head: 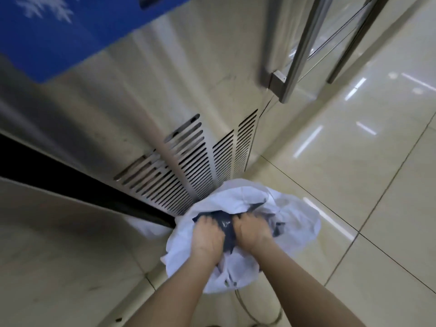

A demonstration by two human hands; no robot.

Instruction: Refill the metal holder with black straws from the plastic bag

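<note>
A big white plastic bag (295, 223) sits on the tiled floor against a steel machine. Inside its open mouth lies a dark bundle (224, 224), apparently black straws in a dark wrap. My left hand (206, 237) and my right hand (253, 230) reach down into the bag side by side, fingers curled onto the dark bundle. The metal holder is not in view.
A stainless-steel machine (141, 102) with vent slots (188, 166) and a blue panel (47, 31) stands directly behind the bag. A metal frame with glass (302, 55) rises at the upper right. Glossy beige floor tiles (354, 149) spread to the right. A thin cable (243, 305) lies by the bag.
</note>
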